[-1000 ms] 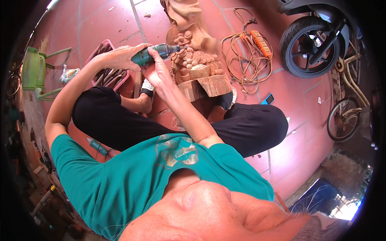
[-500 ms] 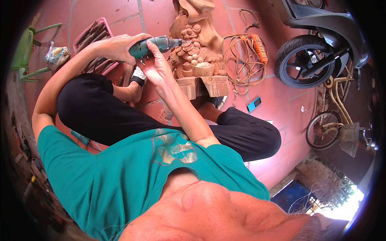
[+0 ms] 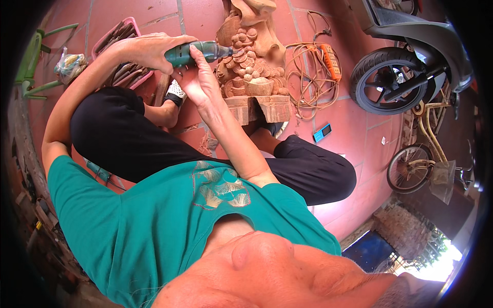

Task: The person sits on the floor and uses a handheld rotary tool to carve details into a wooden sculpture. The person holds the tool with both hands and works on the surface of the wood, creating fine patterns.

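Note:
I sit cross-legged on a red tiled floor in front of a carved wooden statue (image 3: 251, 66) that stands on a wooden block (image 3: 263, 107). My left hand (image 3: 146, 51) grips the rear of a green hand-held rotary tool (image 3: 200, 52). My right hand (image 3: 197, 77) holds the same tool from below, near its front. The tool's tip touches the left side of the carving, among small rounded shapes.
A pink tray of chisels (image 3: 119, 40) lies left of my left hand. An orange power strip with coiled cable (image 3: 328, 59) and a blue phone (image 3: 322, 132) lie right of the statue. A scooter wheel (image 3: 390, 82), a bicycle (image 3: 416, 169) and a green stool (image 3: 31, 56) stand around.
The view has shifted, so the statue and the hands sit a little lower and more to the centre. Both hands keep their hold on the tool against the carving.

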Demonstrator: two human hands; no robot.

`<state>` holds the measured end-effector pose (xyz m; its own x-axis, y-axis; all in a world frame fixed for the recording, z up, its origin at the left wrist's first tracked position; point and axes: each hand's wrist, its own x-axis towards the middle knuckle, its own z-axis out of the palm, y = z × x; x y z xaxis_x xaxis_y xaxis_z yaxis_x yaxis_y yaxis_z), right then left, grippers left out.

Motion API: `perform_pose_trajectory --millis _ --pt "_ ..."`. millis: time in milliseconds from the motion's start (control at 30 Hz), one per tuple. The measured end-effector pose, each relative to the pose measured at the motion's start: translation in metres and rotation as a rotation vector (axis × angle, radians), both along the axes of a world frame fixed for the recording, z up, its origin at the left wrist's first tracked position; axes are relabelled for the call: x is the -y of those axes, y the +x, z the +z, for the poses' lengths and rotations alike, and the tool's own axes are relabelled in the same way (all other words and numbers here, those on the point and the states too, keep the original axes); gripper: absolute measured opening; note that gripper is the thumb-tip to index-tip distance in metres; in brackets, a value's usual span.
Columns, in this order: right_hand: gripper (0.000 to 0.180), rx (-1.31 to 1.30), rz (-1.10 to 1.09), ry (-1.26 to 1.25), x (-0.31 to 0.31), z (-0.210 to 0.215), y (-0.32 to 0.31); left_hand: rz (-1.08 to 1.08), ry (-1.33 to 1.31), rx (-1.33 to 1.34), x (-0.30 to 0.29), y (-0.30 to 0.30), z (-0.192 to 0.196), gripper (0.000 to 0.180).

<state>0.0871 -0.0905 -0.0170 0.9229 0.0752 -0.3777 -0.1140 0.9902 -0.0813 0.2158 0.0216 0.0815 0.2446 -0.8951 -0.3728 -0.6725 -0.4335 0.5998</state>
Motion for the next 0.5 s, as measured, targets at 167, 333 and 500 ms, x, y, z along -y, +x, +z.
perform_pose_trajectory --millis 167,333,500 --pt "0.041 0.005 0.003 -0.01 0.0002 -0.0022 0.0004 0.006 0.004 0.005 -0.0008 0.0004 -0.0025 0.094" --pt "0.042 0.011 0.007 -0.018 0.0009 -0.0015 0.0011 0.011 0.034 0.002 0.0016 -0.0001 0.002 0.095" --pt "0.043 0.004 0.02 -0.017 0.0007 -0.0022 0.0029 0.034 0.069 -0.003 0.0022 -0.0009 0.0053 0.096"
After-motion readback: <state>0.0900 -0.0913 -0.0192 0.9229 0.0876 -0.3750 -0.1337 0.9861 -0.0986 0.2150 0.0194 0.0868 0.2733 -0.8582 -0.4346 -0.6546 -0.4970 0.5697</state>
